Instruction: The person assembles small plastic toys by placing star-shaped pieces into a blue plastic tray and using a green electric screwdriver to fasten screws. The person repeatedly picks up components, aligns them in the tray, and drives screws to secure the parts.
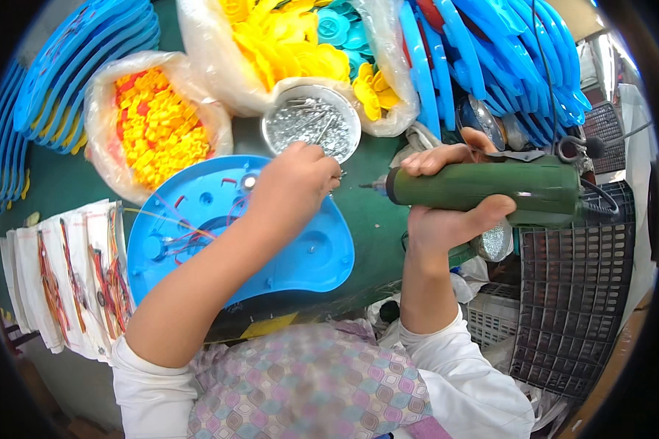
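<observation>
My right hand (450, 228) is wrapped round a green electric screwdriver (483, 189), held level with its bit pointing left. My left hand (294, 181) is closed in a pinch just left of the bit; a tiny metallic glint shows at the fingertips, too small to name. Below my left hand and forearm lies a blue plastic shell (322, 252), with thin wires (190, 233) and a round metal part (250, 181) inside; my forearm hides part of it. Right behind my left hand stands a metal bowl (355, 137) of small screws.
A bag (99, 157) of small yellow and red parts stands at the left, a larger bag (198, 44) of yellow and teal pieces behind. Blue shells (88, 66) are stacked far left and far right (483, 51). Wire bundles (69, 263) lie on white sheets; a black crate (571, 293) is at right.
</observation>
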A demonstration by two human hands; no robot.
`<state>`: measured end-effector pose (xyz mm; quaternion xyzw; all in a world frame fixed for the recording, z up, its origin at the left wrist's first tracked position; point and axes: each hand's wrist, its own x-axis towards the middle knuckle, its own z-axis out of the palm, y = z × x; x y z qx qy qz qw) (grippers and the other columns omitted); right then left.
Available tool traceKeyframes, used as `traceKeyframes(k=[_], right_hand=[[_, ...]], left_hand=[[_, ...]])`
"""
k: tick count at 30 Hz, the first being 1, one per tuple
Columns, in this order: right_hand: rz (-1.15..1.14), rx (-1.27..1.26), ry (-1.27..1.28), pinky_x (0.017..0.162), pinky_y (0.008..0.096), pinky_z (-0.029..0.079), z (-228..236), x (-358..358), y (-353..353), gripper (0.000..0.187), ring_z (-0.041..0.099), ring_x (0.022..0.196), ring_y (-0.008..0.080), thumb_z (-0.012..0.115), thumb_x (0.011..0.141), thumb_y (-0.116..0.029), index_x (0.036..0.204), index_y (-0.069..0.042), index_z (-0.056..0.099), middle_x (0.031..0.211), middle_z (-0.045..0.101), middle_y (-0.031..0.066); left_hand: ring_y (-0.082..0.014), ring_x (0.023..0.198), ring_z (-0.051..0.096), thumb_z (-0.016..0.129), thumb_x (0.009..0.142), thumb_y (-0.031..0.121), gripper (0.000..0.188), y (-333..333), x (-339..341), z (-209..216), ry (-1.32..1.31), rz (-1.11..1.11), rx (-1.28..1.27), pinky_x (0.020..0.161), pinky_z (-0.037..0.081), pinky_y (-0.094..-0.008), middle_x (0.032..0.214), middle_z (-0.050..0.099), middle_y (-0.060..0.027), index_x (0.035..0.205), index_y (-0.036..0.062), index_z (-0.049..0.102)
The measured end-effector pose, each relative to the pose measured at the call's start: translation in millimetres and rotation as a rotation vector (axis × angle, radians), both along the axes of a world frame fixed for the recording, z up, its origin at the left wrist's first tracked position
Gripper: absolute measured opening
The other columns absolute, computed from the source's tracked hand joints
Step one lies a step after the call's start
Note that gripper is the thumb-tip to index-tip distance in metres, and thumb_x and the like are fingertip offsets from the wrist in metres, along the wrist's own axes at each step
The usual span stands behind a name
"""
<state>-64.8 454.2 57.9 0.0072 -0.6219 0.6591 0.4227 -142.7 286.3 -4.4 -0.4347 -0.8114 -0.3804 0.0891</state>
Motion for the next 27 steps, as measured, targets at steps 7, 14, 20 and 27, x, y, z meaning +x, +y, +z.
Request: traceKeyframes(k=[7, 14, 20, 27], right_hand=[[0.001, -0.025, 0.054, 0.071, 0.0412, 0.057, -22.2, -18.2, 23.2, 0.092, 0.064, 0.072, 0.0226, 0.055, 0.089, -0.081, 0.133, 0.000, 0.043, 0.079, 0.061, 0.0097], [0.319, -0.217, 0.139, 0.076, 0.0300, 0.055, -34.8, -62.8, 3.6, 0.062, 0.067, 0.079, 0.0172, 0.077, 0.094, -0.039, 0.129, 0.000, 0.044, 0.087, 0.068, 0.0100], [0.301, -0.107, -0.065, 0.075, 0.0382, 0.058, -48.2, -74.9, -1.0, 0.078, 0.067, 0.078, 0.0228, 0.075, 0.089, -0.059, 0.129, 0.000, 0.043, 0.084, 0.064, 0.0127], [0.311, -0.099, 0.015, 0.073, 0.0406, 0.058, -25.5, -68.0, -2.3, 0.086, 0.065, 0.072, 0.0226, 0.065, 0.088, -0.074, 0.131, -0.003, 0.043, 0.081, 0.061, 0.0102]], left_hand=[[-0.0294, 0.087, 0.061, 0.074, 0.082, 0.013, 0.009, 17.1, 8.4, -0.5, 0.062, -0.042, -0.147, 0.073, 0.053, -0.0421, 0.084, 0.061, -0.0091, 0.085, 0.0078, 0.067], [-0.0344, 0.088, 0.060, 0.062, 0.079, 0.003, 0.008, -2.7, -50.1, 2.2, 0.095, 0.163, -0.200, 0.082, 0.051, -0.0438, 0.086, 0.066, -0.0122, 0.084, 0.0065, 0.067], [-0.0344, 0.088, 0.061, 0.076, 0.078, 0.009, 0.010, 0.3, -58.5, 6.1, -0.117, 0.044, -0.422, 0.082, 0.051, -0.0455, 0.088, 0.071, -0.0119, 0.088, 0.0069, 0.074], [-0.0331, 0.092, 0.062, 0.075, 0.081, 0.011, 0.011, 0.4, -57.6, 5.1, -0.110, -0.031, -0.226, 0.084, 0.053, -0.0444, 0.088, 0.069, -0.0106, 0.092, 0.0103, 0.076]])
